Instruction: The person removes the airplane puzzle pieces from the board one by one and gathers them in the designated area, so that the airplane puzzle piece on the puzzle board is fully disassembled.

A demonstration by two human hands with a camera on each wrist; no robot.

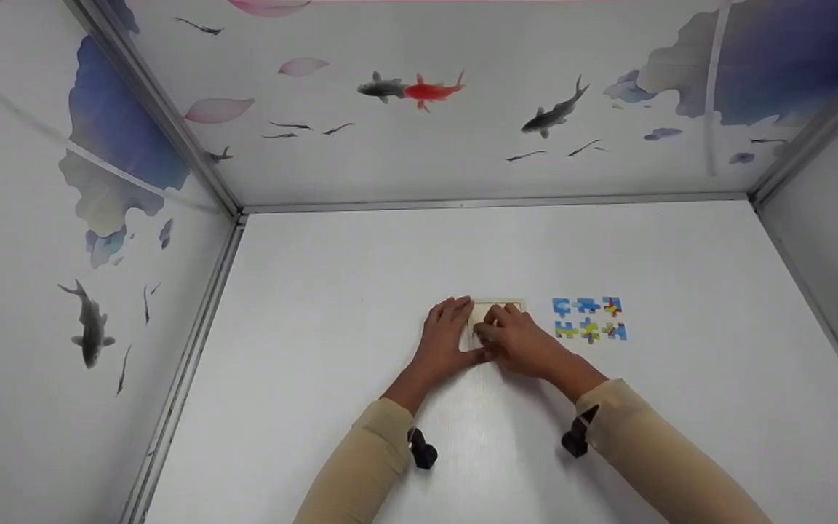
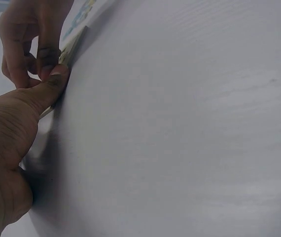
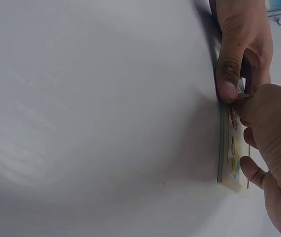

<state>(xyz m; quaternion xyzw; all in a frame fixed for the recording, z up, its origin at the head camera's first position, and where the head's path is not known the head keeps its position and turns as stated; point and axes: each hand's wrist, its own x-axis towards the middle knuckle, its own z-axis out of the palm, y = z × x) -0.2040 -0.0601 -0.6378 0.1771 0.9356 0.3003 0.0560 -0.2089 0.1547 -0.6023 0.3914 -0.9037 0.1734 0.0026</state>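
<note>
A shallow wooden puzzle tray [image 1: 499, 300] lies on the white table, partly covered by both hands. My left hand [image 1: 446, 336] holds it at the left, fingers along its left side and thumb at the near edge. Above the tray's left part, my right hand [image 1: 524, 346] has curled fingers, their tips brought together at a puzzle piece that is mostly hidden. In the right wrist view, coloured puzzle pieces [image 3: 233, 165] show inside the tray near that hand. Right of the tray, several loose jigsaw pieces [image 1: 589, 330] in blue, yellow and red lie in two rows.
White panels with painted fish and petals enclose the table [image 1: 317, 276] at the back, left and right. A metal rail [image 1: 492, 204] runs along its back edge. Black wrist devices [image 1: 424, 451] hang beneath both sleeves.
</note>
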